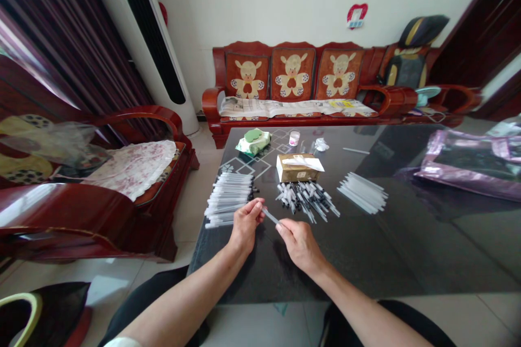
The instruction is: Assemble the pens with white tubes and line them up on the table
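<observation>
Between my two hands runs a thin translucent pen barrel (271,216), slanting down to the right above the near part of the dark table. My left hand (247,221) pinches its upper left end, and my right hand (299,238) grips the lower right end. Whatever lies under the fingertips is hidden. Left of my left hand lies a stack of whitish pens (228,198) with black ends toward the middle. Ahead of my hands is a loose heap of short pen parts (305,198), white, clear and black. Farther right is a fanned pile of clear barrels (363,193).
A tissue box (299,168) stands behind the heap. Beyond it are a green wipes pack (254,142), a small white jar (294,138), crumpled white tissue (321,144) and a single stick (356,150). A purple-edged plastic bag (468,168) lies at right.
</observation>
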A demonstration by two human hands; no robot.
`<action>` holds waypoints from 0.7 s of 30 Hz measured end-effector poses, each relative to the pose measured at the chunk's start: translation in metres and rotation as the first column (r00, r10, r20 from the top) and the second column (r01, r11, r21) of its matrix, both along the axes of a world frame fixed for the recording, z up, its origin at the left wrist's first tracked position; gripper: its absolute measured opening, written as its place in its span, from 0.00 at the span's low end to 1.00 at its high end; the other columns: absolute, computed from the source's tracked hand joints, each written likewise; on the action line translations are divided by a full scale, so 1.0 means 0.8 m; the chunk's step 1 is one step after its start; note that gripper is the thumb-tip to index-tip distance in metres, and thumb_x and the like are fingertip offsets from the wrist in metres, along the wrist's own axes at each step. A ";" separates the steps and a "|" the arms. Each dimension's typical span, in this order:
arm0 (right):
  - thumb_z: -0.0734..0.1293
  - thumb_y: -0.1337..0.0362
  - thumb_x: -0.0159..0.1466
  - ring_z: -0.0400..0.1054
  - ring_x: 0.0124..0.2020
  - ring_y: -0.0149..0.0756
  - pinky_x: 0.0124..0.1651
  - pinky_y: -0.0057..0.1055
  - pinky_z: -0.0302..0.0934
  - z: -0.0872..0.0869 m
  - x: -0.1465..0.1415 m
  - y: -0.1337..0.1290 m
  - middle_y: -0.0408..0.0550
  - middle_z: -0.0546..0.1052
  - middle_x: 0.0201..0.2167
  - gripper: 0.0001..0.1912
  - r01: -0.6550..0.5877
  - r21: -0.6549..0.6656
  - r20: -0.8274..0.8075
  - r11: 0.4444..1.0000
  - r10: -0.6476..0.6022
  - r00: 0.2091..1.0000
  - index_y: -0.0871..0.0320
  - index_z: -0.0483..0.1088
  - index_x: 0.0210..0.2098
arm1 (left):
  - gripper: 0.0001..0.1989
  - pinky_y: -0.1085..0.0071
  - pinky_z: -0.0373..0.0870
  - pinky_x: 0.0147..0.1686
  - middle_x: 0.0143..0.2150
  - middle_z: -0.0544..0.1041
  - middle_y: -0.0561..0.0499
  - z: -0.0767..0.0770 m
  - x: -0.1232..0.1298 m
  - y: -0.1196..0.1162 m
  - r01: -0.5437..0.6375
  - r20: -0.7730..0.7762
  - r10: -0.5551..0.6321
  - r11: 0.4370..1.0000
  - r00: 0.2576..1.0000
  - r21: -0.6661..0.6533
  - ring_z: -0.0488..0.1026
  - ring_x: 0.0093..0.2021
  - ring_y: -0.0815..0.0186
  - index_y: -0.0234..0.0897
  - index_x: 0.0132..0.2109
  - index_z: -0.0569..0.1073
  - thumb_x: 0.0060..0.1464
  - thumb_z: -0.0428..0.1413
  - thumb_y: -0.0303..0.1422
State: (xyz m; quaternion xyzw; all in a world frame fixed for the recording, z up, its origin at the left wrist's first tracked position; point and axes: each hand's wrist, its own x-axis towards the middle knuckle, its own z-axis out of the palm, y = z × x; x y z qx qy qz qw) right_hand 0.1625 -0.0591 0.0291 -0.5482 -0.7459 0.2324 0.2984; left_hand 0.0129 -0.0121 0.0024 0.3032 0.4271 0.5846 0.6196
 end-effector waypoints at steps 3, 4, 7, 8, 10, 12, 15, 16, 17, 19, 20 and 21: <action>0.53 0.58 0.66 0.58 0.21 0.29 0.26 0.25 0.48 -0.003 -0.003 0.002 0.41 0.64 0.17 0.21 -0.009 -0.041 -0.167 0.999 0.002 0.986 0.61 0.69 0.24 | 0.16 0.79 0.62 0.26 0.30 0.76 0.49 0.001 0.001 -0.001 -0.019 0.014 0.019 1.000 1.000 0.008 0.67 0.24 0.76 0.32 0.40 0.76 0.44 0.62 0.37; 0.54 0.57 0.66 0.57 0.21 0.29 0.26 0.25 0.48 -0.003 -0.003 0.003 0.41 0.64 0.17 0.21 -0.011 -0.051 -0.201 0.999 0.000 0.980 0.61 0.70 0.25 | 0.16 0.78 0.62 0.26 0.30 0.76 0.49 0.001 0.001 -0.001 -0.020 0.017 0.020 1.000 1.000 0.010 0.67 0.24 0.76 0.32 0.40 0.76 0.44 0.62 0.37; 0.55 0.57 0.64 0.56 0.21 0.29 0.25 0.26 0.48 -0.004 -0.002 0.005 0.40 0.61 0.16 0.21 -0.013 -0.089 -0.251 0.996 -0.010 0.968 0.62 0.72 0.26 | 0.17 0.78 0.62 0.26 0.29 0.76 0.49 0.003 0.001 -0.001 -0.003 0.025 0.003 1.000 1.000 0.003 0.67 0.24 0.76 0.31 0.40 0.76 0.44 0.62 0.37; 0.55 0.56 0.64 0.56 0.20 0.29 0.25 0.26 0.48 -0.004 -0.001 0.007 0.40 0.61 0.15 0.21 -0.011 -0.103 -0.264 0.995 -0.016 0.964 0.62 0.72 0.26 | 0.17 0.79 0.62 0.25 0.29 0.76 0.49 0.003 0.001 0.000 0.002 0.030 -0.002 1.000 1.000 -0.003 0.67 0.23 0.76 0.31 0.40 0.76 0.44 0.62 0.37; 0.56 0.56 0.63 0.57 0.21 0.29 0.25 0.25 0.49 -0.006 0.001 0.010 0.40 0.62 0.16 0.21 -0.010 -0.129 -0.297 0.992 -0.029 0.955 0.62 0.73 0.27 | 0.17 0.79 0.62 0.25 0.30 0.76 0.48 0.005 0.000 0.001 0.015 0.036 -0.014 1.000 0.999 -0.013 0.67 0.23 0.76 0.31 0.40 0.76 0.43 0.62 0.37; 0.57 0.55 0.62 0.56 0.20 0.28 0.23 0.25 0.49 -0.010 0.004 0.014 0.40 0.62 0.15 0.20 -0.017 -0.183 -0.348 0.983 -0.048 0.936 0.62 0.74 0.29 | 0.18 0.79 0.62 0.24 0.30 0.76 0.48 0.008 -0.003 0.003 0.040 0.025 -0.040 0.999 0.999 -0.019 0.67 0.23 0.75 0.31 0.41 0.76 0.43 0.62 0.38; 0.58 0.51 0.61 0.50 0.15 0.25 0.18 0.23 0.45 -0.017 0.008 0.020 0.37 0.56 0.12 0.21 -0.049 -0.321 -0.462 0.946 -0.112 0.880 0.63 0.73 0.31 | 0.19 0.79 0.64 0.23 0.28 0.75 0.49 0.011 -0.010 0.008 0.111 -0.009 -0.111 0.993 0.994 -0.030 0.69 0.23 0.74 0.31 0.41 0.76 0.42 0.63 0.39; 0.58 0.50 0.61 0.48 0.13 0.24 0.16 0.23 0.43 -0.019 0.009 0.021 0.35 0.54 0.11 0.22 -0.066 -0.365 -0.500 0.929 -0.136 0.855 0.63 0.73 0.31 | 0.19 0.78 0.64 0.23 0.27 0.75 0.49 0.012 -0.012 0.010 0.135 -0.022 -0.136 0.990 0.990 -0.036 0.69 0.23 0.74 0.31 0.40 0.76 0.42 0.63 0.39; 0.59 0.49 0.61 0.46 0.12 0.23 0.15 0.22 0.41 -0.021 0.010 0.022 0.34 0.53 0.11 0.22 -0.085 -0.399 -0.530 0.913 -0.154 0.834 0.63 0.72 0.32 | 0.18 0.78 0.65 0.23 0.25 0.74 0.50 0.014 -0.015 0.012 0.154 -0.039 -0.156 0.987 0.987 -0.041 0.69 0.23 0.73 0.31 0.38 0.76 0.42 0.63 0.39; 0.59 0.48 0.60 0.45 0.11 0.22 0.13 0.21 0.40 -0.023 0.014 0.023 0.33 0.54 0.11 0.23 -0.118 -0.441 -0.564 0.889 -0.172 0.807 0.63 0.72 0.33 | 0.17 0.78 0.66 0.23 0.23 0.73 0.51 0.016 -0.020 0.016 0.163 -0.084 -0.166 0.986 0.983 -0.046 0.70 0.22 0.73 0.31 0.36 0.75 0.41 0.64 0.39; 0.60 0.48 0.60 0.45 0.10 0.22 0.12 0.20 0.40 -0.023 0.017 0.024 0.33 0.55 0.11 0.23 -0.130 -0.451 -0.571 0.883 -0.174 0.802 0.63 0.71 0.34 | 0.16 0.78 0.66 0.22 0.22 0.72 0.52 0.017 -0.022 0.017 0.153 -0.110 -0.157 0.987 0.981 -0.046 0.69 0.22 0.73 0.31 0.34 0.74 0.41 0.64 0.39; 0.60 0.48 0.60 0.47 0.10 0.21 0.11 0.20 0.41 -0.023 0.020 0.024 0.34 0.57 0.11 0.23 -0.135 -0.456 -0.573 0.880 -0.174 0.801 0.63 0.71 0.35 | 0.16 0.78 0.66 0.22 0.21 0.72 0.52 0.017 -0.024 0.019 0.137 -0.133 -0.141 0.990 0.981 -0.046 0.69 0.21 0.73 0.31 0.33 0.74 0.41 0.64 0.39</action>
